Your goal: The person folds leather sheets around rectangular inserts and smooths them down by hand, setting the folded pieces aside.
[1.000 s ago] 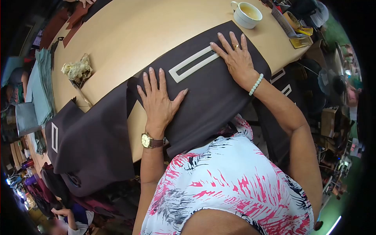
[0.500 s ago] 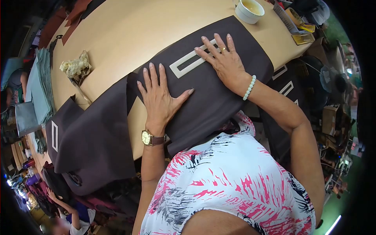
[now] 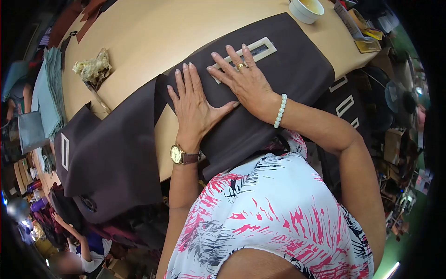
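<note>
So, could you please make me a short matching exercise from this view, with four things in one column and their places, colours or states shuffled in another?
Column one
1. white cup
2. left hand
3. beaded bracelet
4. right hand

Column two
A. fingers lying over the pale frame
B. pale green
C. on the tabletop, beyond the far edge of the dark sheet
D. spread on the dark sheet, clear of the pale frame

Right pairs: 1-C, 2-D, 3-B, 4-A
</note>
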The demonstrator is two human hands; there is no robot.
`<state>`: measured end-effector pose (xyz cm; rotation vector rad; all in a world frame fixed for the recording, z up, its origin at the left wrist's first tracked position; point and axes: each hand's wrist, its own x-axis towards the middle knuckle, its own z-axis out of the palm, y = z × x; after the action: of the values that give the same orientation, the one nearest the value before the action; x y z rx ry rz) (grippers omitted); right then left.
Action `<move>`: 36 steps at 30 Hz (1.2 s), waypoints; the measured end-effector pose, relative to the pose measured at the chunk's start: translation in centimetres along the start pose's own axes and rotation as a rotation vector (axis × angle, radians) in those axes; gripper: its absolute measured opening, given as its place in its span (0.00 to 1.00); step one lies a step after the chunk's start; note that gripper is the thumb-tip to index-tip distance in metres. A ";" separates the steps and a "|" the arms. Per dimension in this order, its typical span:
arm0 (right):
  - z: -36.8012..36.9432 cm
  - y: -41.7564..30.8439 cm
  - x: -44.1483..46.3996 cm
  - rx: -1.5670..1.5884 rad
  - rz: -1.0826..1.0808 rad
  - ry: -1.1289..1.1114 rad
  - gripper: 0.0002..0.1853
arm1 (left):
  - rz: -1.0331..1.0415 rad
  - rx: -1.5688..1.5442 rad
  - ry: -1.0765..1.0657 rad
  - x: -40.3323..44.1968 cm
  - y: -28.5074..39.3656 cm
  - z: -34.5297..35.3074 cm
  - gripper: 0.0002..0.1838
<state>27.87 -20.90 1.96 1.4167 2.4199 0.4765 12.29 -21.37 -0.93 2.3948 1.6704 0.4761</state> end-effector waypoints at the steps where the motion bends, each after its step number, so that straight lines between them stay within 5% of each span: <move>1: 0.0 0.0 0.0 0.007 -0.017 0.011 0.45 | -0.008 0.001 -0.004 0.0 0.1 -0.1 0.66; 7: 1.6 2.5 0.5 0.499 -0.241 0.019 0.39 | -0.039 0.014 0.031 -0.5 0.3 -0.3 0.64; 8: 1.6 3.9 0.2 0.622 -0.343 0.081 0.30 | -0.048 0.024 0.047 -0.5 0.4 -0.7 0.63; 11: 2.5 7.3 -1.6 0.970 -0.143 0.369 0.30 | -0.104 0.108 0.104 -2.6 1.1 -3.4 0.57; 13: 1.4 10.3 -4.7 1.027 0.138 0.522 0.26 | -0.269 -0.016 0.128 -5.2 2.3 -6.3 0.37; 17: 5.8 13.1 -11.8 0.529 0.797 0.359 0.28 | -0.690 -0.425 0.124 -11.8 2.4 -7.2 0.18; 18: 6.4 12.7 -12.8 0.605 0.853 0.353 0.29 | -0.851 -0.572 -0.021 -12.1 3.1 -8.2 0.21; 21: 6.8 12.0 -14.4 0.823 0.944 0.309 0.32 | -0.904 -0.963 -0.035 -13.0 4.2 -7.5 0.28; 25: 5.5 12.6 -13.0 1.253 0.878 0.287 0.32 | -0.754 -1.376 0.292 -9.7 6.1 -5.5 0.35; 27: 4.2 14.8 -11.7 1.627 0.831 0.334 0.33 | -0.606 -1.339 0.271 -7.7 4.3 -7.0 0.33; 31: 2.3 19.6 -3.8 1.978 0.587 0.815 0.34 | -0.294 -1.159 0.466 0.6 -0.6 -10.2 0.26; 36: 4.8 26.6 11.6 2.038 0.484 0.564 0.36 | -0.363 -1.439 0.318 12.7 -10.4 -12.5 0.20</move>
<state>45.15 2.15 7.89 2.5364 2.4651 -2.5241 2.67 -6.26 9.24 0.9745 1.0695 1.3906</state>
